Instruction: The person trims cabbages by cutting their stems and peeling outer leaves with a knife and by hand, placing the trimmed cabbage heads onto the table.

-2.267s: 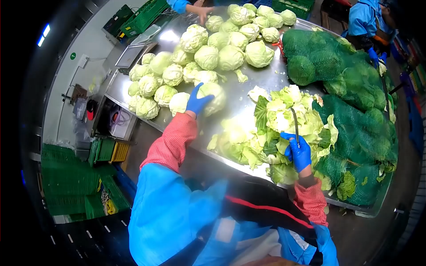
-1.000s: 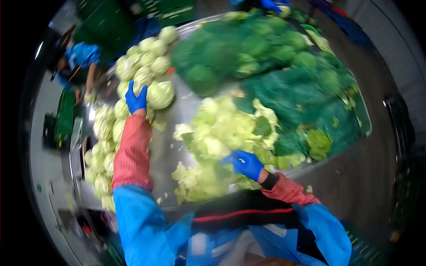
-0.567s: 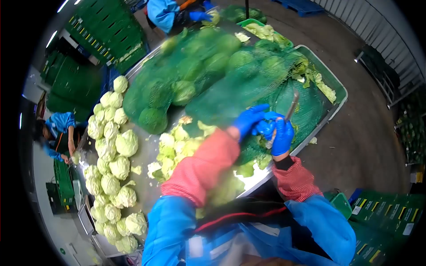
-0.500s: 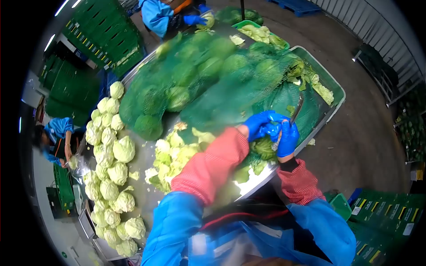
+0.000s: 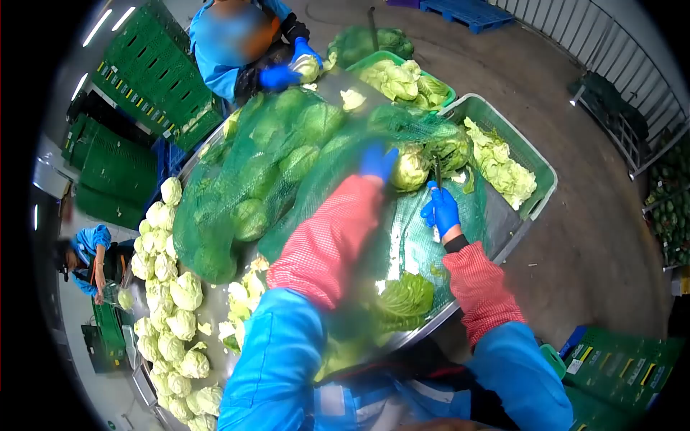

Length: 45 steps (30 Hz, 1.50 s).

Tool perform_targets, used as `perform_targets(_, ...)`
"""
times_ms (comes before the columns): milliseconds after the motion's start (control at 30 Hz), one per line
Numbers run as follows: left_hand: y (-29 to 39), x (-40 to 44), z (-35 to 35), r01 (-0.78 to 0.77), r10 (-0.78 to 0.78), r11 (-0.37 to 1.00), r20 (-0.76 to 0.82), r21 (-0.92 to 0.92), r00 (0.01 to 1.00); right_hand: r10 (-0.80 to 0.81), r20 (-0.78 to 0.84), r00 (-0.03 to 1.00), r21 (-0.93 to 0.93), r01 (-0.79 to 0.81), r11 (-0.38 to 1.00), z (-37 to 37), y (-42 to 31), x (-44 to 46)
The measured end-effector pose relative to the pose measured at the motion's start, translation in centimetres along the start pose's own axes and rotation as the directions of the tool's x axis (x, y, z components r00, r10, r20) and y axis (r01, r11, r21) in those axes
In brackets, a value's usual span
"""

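My right hand (image 5: 442, 210), in a blue glove, is closed around a knife (image 5: 438, 169) whose dark blade points away from me. Just beyond the blade lie a pale cabbage (image 5: 412, 169) and a leafy green one (image 5: 451, 149) at the mouth of a green net bag (image 5: 327, 169). My left hand (image 5: 378, 162), also gloved in blue, is over the net beside the pale cabbage; motion smears its fingers, so its grip is unclear. More cabbages show through the mesh. A loose green cabbage leaf (image 5: 406, 296) rests on the net near me.
Trimmed cabbages (image 5: 172, 309) line the metal table's left side, with leaf scraps (image 5: 244, 302) beside them. A green crate (image 5: 544, 188) with leaves stands at the right. Across the table, a person (image 5: 237, 50) holds a cabbage. Another person (image 5: 92, 255) is at far left.
Both my hands have moved apart and farther from me, the left toward the pale cabbage. The knife has stayed in my right hand. The view has shifted slightly.
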<state>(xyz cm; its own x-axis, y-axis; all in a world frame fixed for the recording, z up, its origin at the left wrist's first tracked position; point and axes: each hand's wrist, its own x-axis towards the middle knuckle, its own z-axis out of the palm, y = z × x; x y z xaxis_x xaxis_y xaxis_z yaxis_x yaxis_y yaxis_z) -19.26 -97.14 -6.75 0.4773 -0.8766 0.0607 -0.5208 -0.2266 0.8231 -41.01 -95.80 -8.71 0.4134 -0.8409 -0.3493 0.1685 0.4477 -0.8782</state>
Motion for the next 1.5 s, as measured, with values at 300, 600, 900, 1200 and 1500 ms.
perform_targets(300, -6.0, -0.6, 4.6, -0.056, 0.030, 0.955, -0.093, -0.292, 0.995, 0.007, 0.034, 0.999, 0.013, -0.007, 1.000, 0.4, 0.8, 3.2)
perform_targets(600, -1.5, -17.8, -3.4, 0.043, 0.015, 0.779, 0.087, -0.625, 0.996, -0.317, 0.072, 0.946, -0.444, 0.315, 0.839, 3.3, -0.8, -13.7)
perform_targets(900, 3.9, -33.2, -22.2, -0.082, -0.016, 0.827, -0.170, -0.556, 0.985, -0.206, 0.545, 0.812, -0.188, 0.358, 0.915, 12.4, -0.3, -25.3)
perform_targets(1200, -4.0, -45.6, -26.0, 0.384, -0.170, 0.858, -0.518, 0.341, 0.839, 0.116, 0.744, 0.659, -0.509, 0.445, 0.737, 17.1, 12.6, -26.4)
perform_targets(1500, -4.1, -45.4, -25.6, 0.325, -0.248, 0.938, -0.423, 0.119, 0.871, -0.120, 0.777, 0.618, -0.589, 0.781, 0.208, 19.6, 9.5, -29.9)
